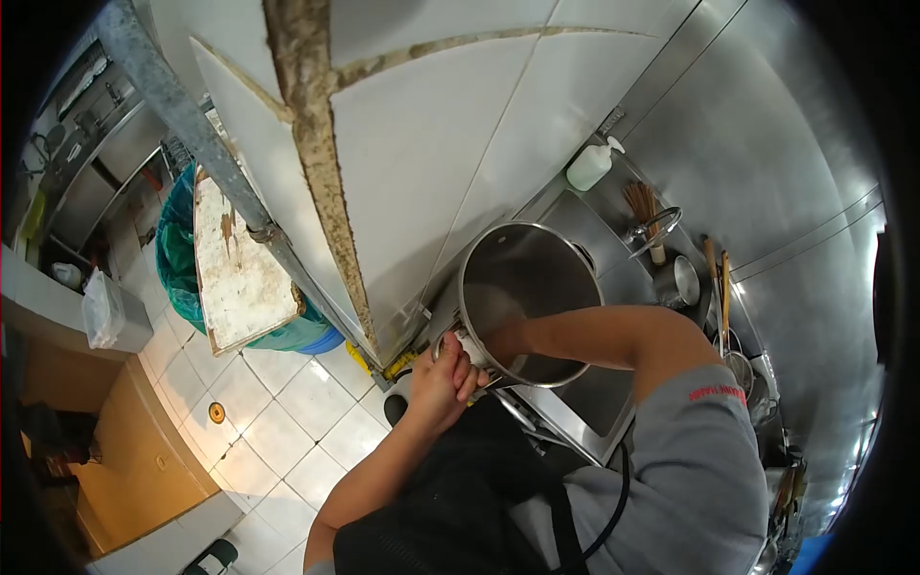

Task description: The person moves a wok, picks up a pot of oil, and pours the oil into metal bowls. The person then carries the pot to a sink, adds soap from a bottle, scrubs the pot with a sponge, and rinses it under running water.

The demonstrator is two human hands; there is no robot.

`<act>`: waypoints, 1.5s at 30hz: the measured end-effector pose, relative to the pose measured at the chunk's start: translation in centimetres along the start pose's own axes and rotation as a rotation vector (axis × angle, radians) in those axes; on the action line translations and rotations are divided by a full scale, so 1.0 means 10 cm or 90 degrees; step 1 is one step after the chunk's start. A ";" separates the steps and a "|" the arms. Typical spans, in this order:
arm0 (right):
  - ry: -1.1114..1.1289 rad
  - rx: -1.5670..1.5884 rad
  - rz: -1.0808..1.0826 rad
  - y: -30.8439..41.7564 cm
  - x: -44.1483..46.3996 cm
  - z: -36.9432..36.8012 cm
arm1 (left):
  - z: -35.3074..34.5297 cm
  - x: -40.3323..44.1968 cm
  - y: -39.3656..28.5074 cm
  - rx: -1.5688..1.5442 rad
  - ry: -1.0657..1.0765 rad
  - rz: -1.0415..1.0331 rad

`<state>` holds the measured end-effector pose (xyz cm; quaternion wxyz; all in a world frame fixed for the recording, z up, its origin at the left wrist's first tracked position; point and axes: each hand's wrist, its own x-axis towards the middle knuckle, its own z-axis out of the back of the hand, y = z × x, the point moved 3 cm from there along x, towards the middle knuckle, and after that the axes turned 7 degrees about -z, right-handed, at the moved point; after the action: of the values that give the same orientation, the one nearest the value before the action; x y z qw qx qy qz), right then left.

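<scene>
Stockpot (537,264) of steel is sitting in front of the person's black apron (431,494), between the white tiled wall (431,153) and the steel sink counter (599,398), and its round mouth is facing the camera. Left hand (448,385) is closing tightly around the near side of the pot, at the rim; its fingers are covering the exact holding place. Right hand (506,339) is reaching inside, near the inner wall; it is appearing blurred, so I cannot tell if it is holding something. Beyond the pot, a pump bottle (587,169) with pale green liquid, a bamboo brush (642,203) and a small steel pot (678,282) are standing along the counter. On the left, a worn white board (240,273) is lying across a green-lined bin (175,251).
</scene>
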<state>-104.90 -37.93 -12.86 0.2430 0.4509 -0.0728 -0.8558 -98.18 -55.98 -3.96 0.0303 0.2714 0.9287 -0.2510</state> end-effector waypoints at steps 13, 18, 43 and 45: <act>-0.313 -0.132 -0.138 0.07 -0.18 -0.05 | -0.05 -0.04 0.07 -0.027 -0.098 -0.009; -0.340 -0.599 0.333 -1.28 0.46 -0.42 | 0.02 -0.08 0.07 -0.030 -0.066 0.017; -0.058 0.013 0.156 -0.59 0.08 -0.09 | 0.00 -0.17 0.22 -0.026 -0.075 -0.022; -0.153 0.050 -0.204 -0.75 0.21 0.34 | -0.02 -0.18 0.23 -0.042 -0.081 -0.034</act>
<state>-111.23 -32.73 -15.04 0.0755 0.3607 -0.0615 -0.9276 -95.47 -55.10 -4.51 0.0916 0.2285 0.9397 -0.2375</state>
